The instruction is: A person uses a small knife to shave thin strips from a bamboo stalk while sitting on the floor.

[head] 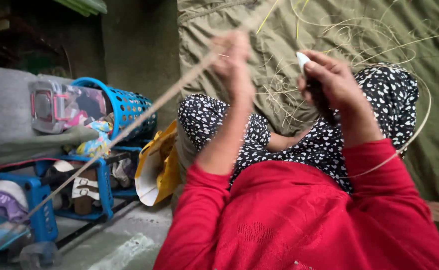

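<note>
My left hand (233, 62) is raised and blurred, pinching a long pale cane strip (129, 125) that runs down to the lower left. My right hand (329, 80) is closed around a dark-handled tool with a white tip (303, 59), held close beside the strip. Both arms wear red sleeves (289, 220). My legs in black trousers with white hearts (324, 140) are crossed on an olive cloth (429, 130). Thin pale shavings (289, 90) lie scattered on the cloth, and one long curl (419, 125) loops to the right.
A blue plastic basket (127, 107) and a clear lidded box (47, 105) sit on a blue rack (99, 185) full of clothes and shoes at the left. A yellow bag (159, 167) leans by my knee. A bare foot (438, 210) shows at the right.
</note>
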